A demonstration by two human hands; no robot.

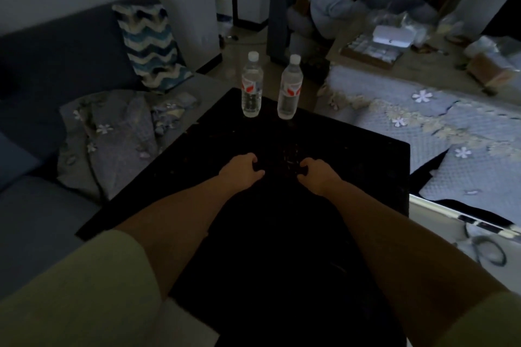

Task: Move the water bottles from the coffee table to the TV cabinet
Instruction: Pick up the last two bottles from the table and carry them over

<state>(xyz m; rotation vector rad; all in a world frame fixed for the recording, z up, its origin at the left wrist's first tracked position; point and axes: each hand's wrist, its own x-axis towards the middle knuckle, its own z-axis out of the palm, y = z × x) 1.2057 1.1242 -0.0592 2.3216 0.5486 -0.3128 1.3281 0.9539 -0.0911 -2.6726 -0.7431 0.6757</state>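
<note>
Bottles first: two clear plastic water bottles with white caps and red-and-white labels, one on the left (251,85) and one on the right (290,88), stand upright just beside each other at the far end of the black square tabletop (352,155). Both hands hover over the middle, well apart from them, left hand (243,173) and right hand (319,176) with fingers curled in, holding nothing. Grey sofa (56,65) with a zigzag-pattern cushion (150,42) sits off to the left.
</note>
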